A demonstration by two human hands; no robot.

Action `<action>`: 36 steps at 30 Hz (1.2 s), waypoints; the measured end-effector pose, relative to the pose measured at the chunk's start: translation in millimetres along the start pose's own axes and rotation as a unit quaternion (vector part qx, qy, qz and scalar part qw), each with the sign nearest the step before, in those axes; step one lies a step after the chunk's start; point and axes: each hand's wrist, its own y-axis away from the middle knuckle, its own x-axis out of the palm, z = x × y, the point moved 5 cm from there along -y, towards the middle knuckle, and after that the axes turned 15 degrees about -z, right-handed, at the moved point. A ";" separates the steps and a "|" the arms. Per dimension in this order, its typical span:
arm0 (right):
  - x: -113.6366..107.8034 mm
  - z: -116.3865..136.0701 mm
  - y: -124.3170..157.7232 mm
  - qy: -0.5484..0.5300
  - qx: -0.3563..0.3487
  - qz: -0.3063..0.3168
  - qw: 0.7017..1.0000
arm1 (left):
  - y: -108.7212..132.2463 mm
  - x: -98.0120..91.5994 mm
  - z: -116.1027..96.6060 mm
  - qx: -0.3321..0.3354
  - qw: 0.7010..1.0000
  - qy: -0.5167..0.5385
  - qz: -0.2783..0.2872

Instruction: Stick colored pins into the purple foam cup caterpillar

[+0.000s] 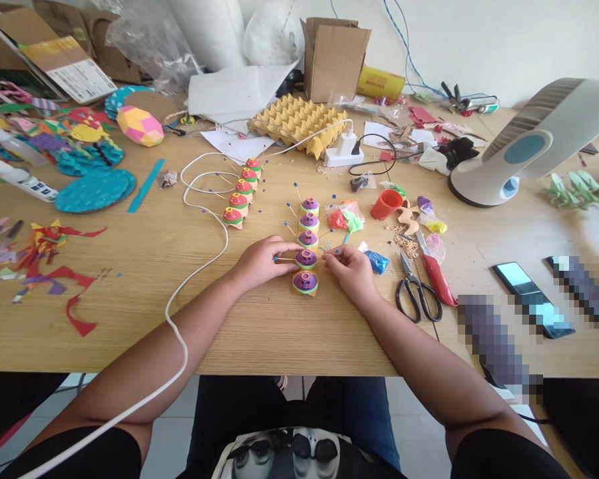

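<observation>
A row of purple and yellow egg-carton figures runs away from me at the middle of the table, with blue-tipped sticks at their sides. My left hand is at the left side of the second-nearest figure, its fingers closed around that side and near a blue-tipped stick. My right hand is pinched at the right side of the same figure; whatever lies between its fingertips is too small to name. Further back on the left stands a similar row of red and green figures with thin sticks.
Black-handled scissors, a red-handled knife, a blue packet and a red cup lie right of my right hand. A white cable crosses my left forearm. A yellow egg tray and a fan are further back.
</observation>
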 end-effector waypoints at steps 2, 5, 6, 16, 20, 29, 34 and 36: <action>0.4 -0.7 0.1 -0.001 0.002 0.002 1.000 | 0.1 -0.2 -0.5 0.002 1.000 -0.002 -0.001; 0.5 -0.1 0.9 0.004 0.001 0.005 1.000 | 0.4 -0.2 -0.8 0.004 1.000 -0.005 0.000; 0.5 0.5 1.3 0.007 -0.001 0.006 1.000 | 0.6 -0.2 -0.9 0.005 1.000 -0.006 0.001; 4.2 3.9 4.2 0.023 -0.035 -0.001 0.999 | 1.0 1.4 1.9 0.002 1.000 -0.003 0.003; 5.7 5.8 5.1 0.047 -0.061 -0.003 0.997 | 0.8 1.7 2.4 0.004 1.000 -0.001 0.004; 7.5 9.0 6.0 0.091 -0.119 0.001 0.989 | 1.0 2.0 2.6 -0.004 1.000 0.003 0.007; 8.3 5.8 6.0 0.115 -0.149 0.006 0.982 | 0.7 2.1 2.3 -0.004 1.000 0.000 0.007; 8.6 3.9 5.8 0.120 -0.155 0.010 0.981 | 0.7 1.8 1.9 -0.004 1.000 -0.001 0.007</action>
